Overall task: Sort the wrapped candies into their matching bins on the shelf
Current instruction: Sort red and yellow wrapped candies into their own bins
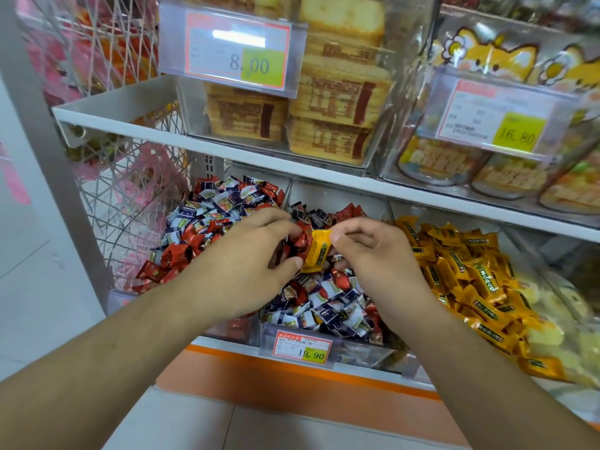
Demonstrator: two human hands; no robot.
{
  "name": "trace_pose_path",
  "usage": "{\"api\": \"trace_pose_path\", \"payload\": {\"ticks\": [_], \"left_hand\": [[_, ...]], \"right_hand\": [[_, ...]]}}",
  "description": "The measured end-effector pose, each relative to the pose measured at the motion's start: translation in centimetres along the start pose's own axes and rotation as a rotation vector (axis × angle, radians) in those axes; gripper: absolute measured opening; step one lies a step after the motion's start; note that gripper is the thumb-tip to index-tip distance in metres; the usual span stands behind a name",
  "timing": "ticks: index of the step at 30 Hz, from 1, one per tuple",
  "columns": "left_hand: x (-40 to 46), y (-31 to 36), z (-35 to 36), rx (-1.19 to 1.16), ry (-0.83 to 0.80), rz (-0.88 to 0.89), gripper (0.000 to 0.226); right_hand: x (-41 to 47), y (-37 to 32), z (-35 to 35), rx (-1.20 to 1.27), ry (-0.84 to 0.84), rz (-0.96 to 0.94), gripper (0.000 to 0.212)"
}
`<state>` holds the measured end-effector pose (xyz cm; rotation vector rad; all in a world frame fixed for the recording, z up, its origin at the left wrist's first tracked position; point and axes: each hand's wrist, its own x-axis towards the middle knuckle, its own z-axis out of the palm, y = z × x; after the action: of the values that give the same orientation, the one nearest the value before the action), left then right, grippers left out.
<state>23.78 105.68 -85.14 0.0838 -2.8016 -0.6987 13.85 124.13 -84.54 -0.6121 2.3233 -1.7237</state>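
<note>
Sorting is mid-way through a pick: both hands are over the middle bin (367, 350), where red and dark blue-and-white wrapped candies (328, 306) lie mixed, and one stray yellow candy (317, 251) is held up between the hands above that pile. The left hand (250, 264) has its fingers curled around a few red candies (303, 237), with the thumb touching the lower edge of the yellow wrapper. The right hand (373, 254) pinches the yellow candy at its upper right end between thumb and forefinger, the other fingers loosely curled. By its colour the yellow candy belongs in the bin just to the right, which is heaped with matching yellow candies (470, 274). The red ones in the left hand look like they match the left bin (207, 228), though that bin also holds blue-and-white pieces, so the match is less sure. The next move, as I judge it, calls for the right hand to take the yellow candy fully, carry it over the divider to the right and release it on the yellow heap, without knocking candies over the low front edge near the price tag (303, 349).
</note>
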Motion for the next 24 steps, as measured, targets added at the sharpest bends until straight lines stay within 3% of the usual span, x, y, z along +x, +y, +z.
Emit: {"api": "trace_pose_path", "payload": {"ticks": [6,12,15,18,19,21,24], "left_hand": [[0.0,3.3,0.7,-0.276,0.018,-0.040,0.008],[0.3,5.3,1.8,-0.269,-0.060,-0.032,0.006],[0.4,6.1,2.7,-0.256,-0.112,-0.052,0.010],[0.5,6.2,3.2,-0.158,-0.110,-0.048,0.022],[0.5,5.9,3.2,-0.116,-0.101,-0.039,0.025],[0.6,5.3,3.1,-0.047,-0.091,-0.018,0.027],[0.4,4.4,2.8,0.008,-0.138,0.003,0.019]], "right_hand": [[-1.7,-1.1,-1.9,0.372,0.002,0.158,0.008],[-3.9,-1.2,-5.3,0.052,-0.103,-0.051,0.007],[-4.3,-0.5,-7.6,-0.026,-0.015,-0.014,0.004],[-4.0,0.3,-11.0,0.127,0.263,0.107,0.010],[-3.8,0.7,-12.1,0.101,0.364,0.106,0.011],[-3.7,1.8,-13.9,-0.202,0.449,0.042,0.011],[-3.5,2.5,-14.1,-0.625,0.383,-0.069,0.006]]}}
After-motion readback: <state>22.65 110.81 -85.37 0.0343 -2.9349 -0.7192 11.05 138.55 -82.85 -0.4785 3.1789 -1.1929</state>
